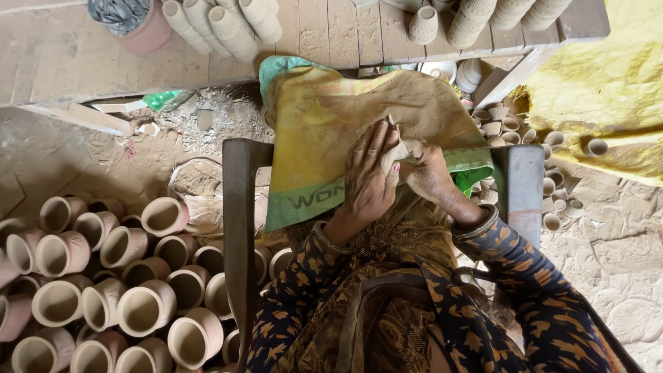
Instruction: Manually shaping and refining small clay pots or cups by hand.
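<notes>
Both my hands meet over a yellow and green sack cloth [318, 117] draped across a dark metal frame [238, 207]. My left hand [367, 176] lies with its fingers wrapped against a small lump of grey-brown clay [395, 153]. My right hand [428, 173] grips the same lump from the other side, thumb on top. A thin pointed tip sticks up from the clay between the fingers. My sleeves are dark with an orange leaf print, and bangles sit at both wrists.
Many unfired clay cups [141, 307] lie piled at the lower left. Stacked cups [228, 27] rest on a wooden plank table [331, 31] at the top. Small clay bowls [511, 124] are scattered at right near a yellow sheet [608, 90]. The ground is dusty earth.
</notes>
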